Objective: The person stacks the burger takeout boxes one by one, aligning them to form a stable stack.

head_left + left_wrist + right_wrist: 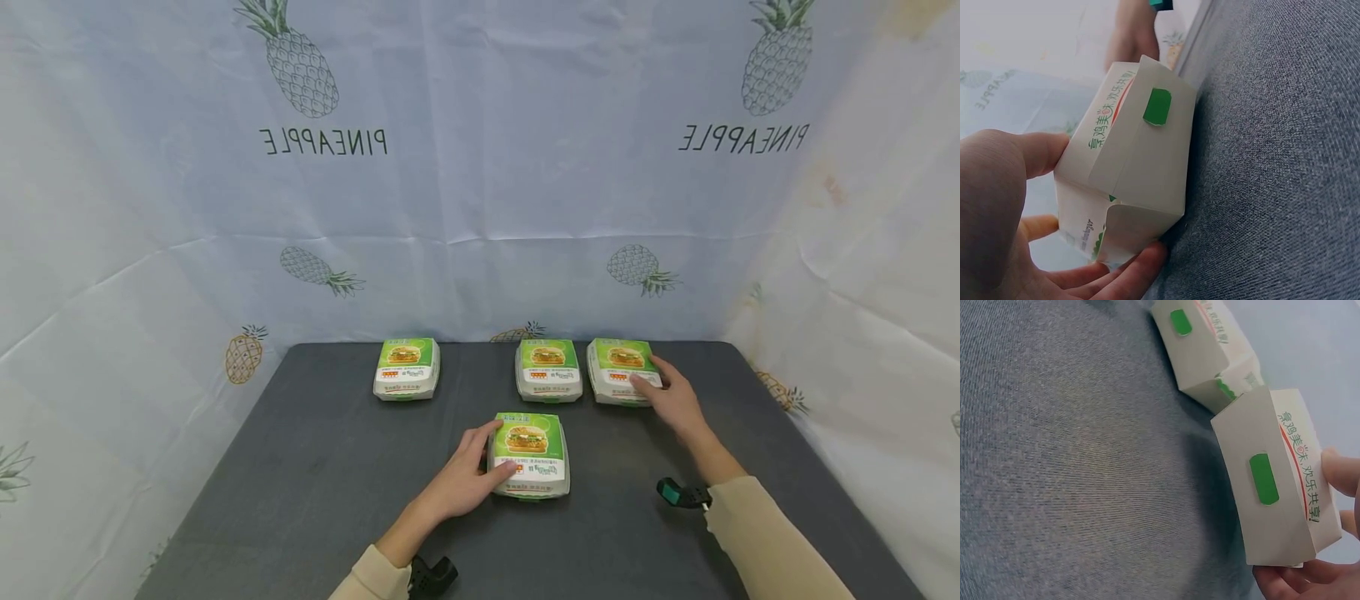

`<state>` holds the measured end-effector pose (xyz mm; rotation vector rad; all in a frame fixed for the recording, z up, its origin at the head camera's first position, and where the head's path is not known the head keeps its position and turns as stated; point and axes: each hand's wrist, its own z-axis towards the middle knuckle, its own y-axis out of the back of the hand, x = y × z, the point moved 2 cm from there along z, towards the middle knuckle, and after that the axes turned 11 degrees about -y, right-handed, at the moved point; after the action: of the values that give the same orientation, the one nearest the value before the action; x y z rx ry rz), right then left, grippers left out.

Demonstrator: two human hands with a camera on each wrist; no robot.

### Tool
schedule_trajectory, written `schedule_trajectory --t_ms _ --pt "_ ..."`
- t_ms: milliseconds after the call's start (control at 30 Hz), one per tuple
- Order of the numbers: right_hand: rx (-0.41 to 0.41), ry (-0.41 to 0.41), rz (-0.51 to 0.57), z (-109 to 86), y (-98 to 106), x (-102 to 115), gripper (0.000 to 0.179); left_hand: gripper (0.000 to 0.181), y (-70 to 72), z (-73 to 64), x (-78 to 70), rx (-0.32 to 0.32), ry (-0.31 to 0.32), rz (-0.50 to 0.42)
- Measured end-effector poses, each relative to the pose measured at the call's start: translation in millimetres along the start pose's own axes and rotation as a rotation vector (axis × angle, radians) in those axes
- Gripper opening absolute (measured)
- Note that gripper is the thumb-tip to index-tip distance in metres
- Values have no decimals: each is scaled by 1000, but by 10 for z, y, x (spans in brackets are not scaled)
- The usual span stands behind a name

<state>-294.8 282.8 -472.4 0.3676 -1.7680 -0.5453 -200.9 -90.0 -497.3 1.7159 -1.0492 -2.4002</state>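
Note:
Nearest to me on the table, a green-and-white burger box (528, 454) sits with its lid closed. My left hand (461, 479) grips it from the left. In the left wrist view the thumb rests on the top edge of the box (1141, 144), and the fingertips lie along its side down by the table. At the back right, my right hand (675, 404) holds another burger box (622, 367) by its right side. The right wrist view shows the thumb on the lid of this box (1266, 481) and fingers at its lower edge.
A third burger box (549, 371) stands just left of the right-hand one, close beside it. Another burger box (407, 368) is at the back left. The dark grey table (322, 483) is bordered by a pineapple-print cloth (480, 183) behind and at both sides.

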Motion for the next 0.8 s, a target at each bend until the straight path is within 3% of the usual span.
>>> schedule_trajectory --t_ms 467,800 --pt "-23 67 33 -190 129 226 89 73 -1 3 1 -7 -3 20" --pt "39 163 41 -450 155 395 82 73 -3 2 -5 -4 0 11"
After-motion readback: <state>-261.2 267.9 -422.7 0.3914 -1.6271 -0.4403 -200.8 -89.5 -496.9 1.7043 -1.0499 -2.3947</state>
